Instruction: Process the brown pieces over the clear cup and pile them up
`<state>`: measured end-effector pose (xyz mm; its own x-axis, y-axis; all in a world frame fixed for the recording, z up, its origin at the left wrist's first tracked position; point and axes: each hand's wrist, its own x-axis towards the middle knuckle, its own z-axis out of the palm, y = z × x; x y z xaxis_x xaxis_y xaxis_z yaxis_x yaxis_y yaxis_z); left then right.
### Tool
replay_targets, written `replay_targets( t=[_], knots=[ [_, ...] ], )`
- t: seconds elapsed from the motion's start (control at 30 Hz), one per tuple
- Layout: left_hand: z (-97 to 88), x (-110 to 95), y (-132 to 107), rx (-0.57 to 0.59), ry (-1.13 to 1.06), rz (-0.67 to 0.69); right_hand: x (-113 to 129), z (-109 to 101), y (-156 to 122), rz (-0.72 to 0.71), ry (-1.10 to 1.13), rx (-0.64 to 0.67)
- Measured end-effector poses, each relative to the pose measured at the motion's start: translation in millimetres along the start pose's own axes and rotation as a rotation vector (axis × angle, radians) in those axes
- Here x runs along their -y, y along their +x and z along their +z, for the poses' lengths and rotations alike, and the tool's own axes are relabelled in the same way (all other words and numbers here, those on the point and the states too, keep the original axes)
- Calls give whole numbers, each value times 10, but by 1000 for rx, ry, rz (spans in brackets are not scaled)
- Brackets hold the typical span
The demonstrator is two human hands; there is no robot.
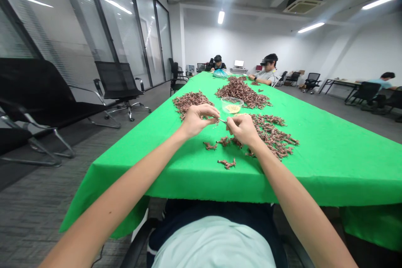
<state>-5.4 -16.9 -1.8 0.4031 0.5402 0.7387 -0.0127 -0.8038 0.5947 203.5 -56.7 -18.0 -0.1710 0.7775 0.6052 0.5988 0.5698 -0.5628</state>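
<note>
My left hand (198,121) and right hand (240,130) are drawn close together above the green cloth of the counter (317,163), both curled narrow. The right pinches a thin metal tool (222,120) between thumb and fingers, though I can't tell whether it is tweezers or a pick. Its tip points toward my left hand, whose fingers close on something too small to make out. Just beyond my hands sits a clear plastic bowl (231,106) holding pale yellow bits, between heaps of brown twiggy pieces (242,93). Another heap (271,134) lies right beside my right hand, and a few loose pieces (226,163) lie nearer me on the cloth. The main risk seems to be that tip: one slip while pinching could jab my left fingers. A knuckle or wrist swung too far could also catch the light bowl and tip it, scattering its contents into the heaps. Squeezing too hard might snap a brittle piece, and a careless forearm could sweep the loose ones out of place. Two people work farther up the counter, well apart from me.
</note>
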Motion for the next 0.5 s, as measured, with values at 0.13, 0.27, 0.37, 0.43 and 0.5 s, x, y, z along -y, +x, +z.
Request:
replay_targets(
  t=[0.13, 0.27, 0.37, 0.43, 0.5],
  knots=[
    [-23, -20, -3, 28, 107, 52, 19, -55, -15, 174, 192, 220],
    [-35, -14, -4, 48, 134, 82, 23, -99, -15, 233, 315, 344],
    [-35, -11, -6, 54, 123, 78, 26, -112, -10, 246, 358, 368],
    [-29, -12, -7, 56, 101, 59, 33, -115, -9, 263, 382, 387],
    [-19, -12, -9, 57, 64, 27, 40, -116, -12, 289, 411, 405]
  ],
)
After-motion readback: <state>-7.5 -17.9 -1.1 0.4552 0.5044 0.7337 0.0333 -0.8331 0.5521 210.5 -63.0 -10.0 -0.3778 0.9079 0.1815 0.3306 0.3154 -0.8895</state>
